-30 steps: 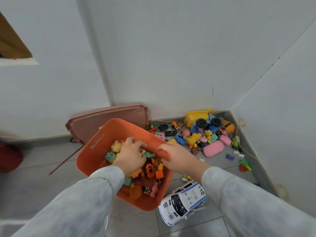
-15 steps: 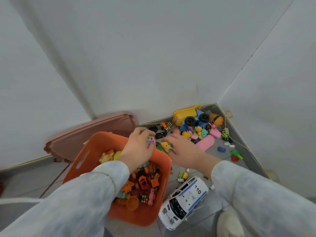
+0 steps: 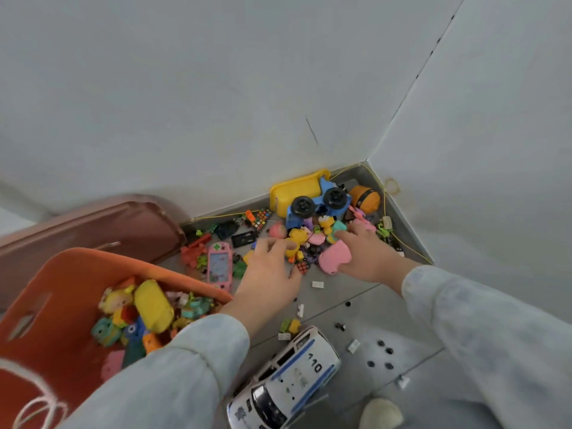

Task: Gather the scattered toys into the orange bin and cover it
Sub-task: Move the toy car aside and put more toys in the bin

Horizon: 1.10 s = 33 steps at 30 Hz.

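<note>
Both hands reach into the pile of small toys [image 3: 306, 239] that lies on the grey floor [image 3: 365, 308], in the corner where the two white walls meet. The left hand [image 3: 272, 274] is spread open, palm down, with its fingertips touching a yellow duck figure [image 3: 295, 238]; it holds nothing. The right hand [image 3: 366, 253] is also open and lies on the pile, its thumb against a pink capsule-shaped toy [image 3: 334, 258]; perhaps it starts to take it, but the view does not show a grip. The orange bin [image 3: 62, 283] stands at the left, near the left forearm, already partly filled with toys. Its brown lid [image 3: 102, 227] leans against the wall behind it. A pink handheld game [image 3: 219, 266] lies between bin and pile. A white police car [image 3: 288, 379] stands on the floor near the bottom edge, between the sleeves.
</note>
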{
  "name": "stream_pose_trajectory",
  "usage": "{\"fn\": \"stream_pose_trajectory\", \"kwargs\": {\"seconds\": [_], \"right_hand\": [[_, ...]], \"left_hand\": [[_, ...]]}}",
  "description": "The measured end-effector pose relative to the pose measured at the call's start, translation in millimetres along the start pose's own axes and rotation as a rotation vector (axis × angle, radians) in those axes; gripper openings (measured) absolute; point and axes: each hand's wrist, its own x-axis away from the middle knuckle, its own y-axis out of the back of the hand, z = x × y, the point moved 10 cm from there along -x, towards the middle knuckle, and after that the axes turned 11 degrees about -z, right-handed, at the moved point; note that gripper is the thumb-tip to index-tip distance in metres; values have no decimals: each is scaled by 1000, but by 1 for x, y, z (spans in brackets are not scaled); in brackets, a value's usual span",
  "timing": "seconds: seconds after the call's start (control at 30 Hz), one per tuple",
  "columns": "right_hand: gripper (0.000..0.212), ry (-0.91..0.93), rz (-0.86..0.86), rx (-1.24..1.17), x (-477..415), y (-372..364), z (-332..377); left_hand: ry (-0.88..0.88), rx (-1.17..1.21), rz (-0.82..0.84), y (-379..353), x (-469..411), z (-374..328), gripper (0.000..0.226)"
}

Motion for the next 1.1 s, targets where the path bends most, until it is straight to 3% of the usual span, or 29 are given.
{"fn": "stream_pose_trajectory", "kwargs": {"seconds": [0.17,0.33,0.47,0.57,0.7,0.83,0.93,1.1], "right_hand": [[108,75,-2,60,-33,-41,-18],[128,100,50,23,-72,-77,-33],[138,107,62,-31,-89,-99,-25],[132,103,-14,-68,-84,-104,-16],[100,186,-212,-117,-59,-102,-2],[77,201,-236,-197,-34,-120,2],[74,227,-194,-220,-21,-135,2],[83,204,-135,-267,-10,-140,-3]], "left_hand": [[211,-45,61,-63,-6,37,56],[393,-98,9,-96,-2,83,65],[404,-173,-42,-109,0,103,74],[420,-216,-87,-112,-9,102,79],[402,-239,-167,-115,-43,86,86],[460,-311,-47,-136,-57,117,98],[438,-388,12,-148,-50,129,88],[308,-443,-84,-146,-37,114,76]]}}
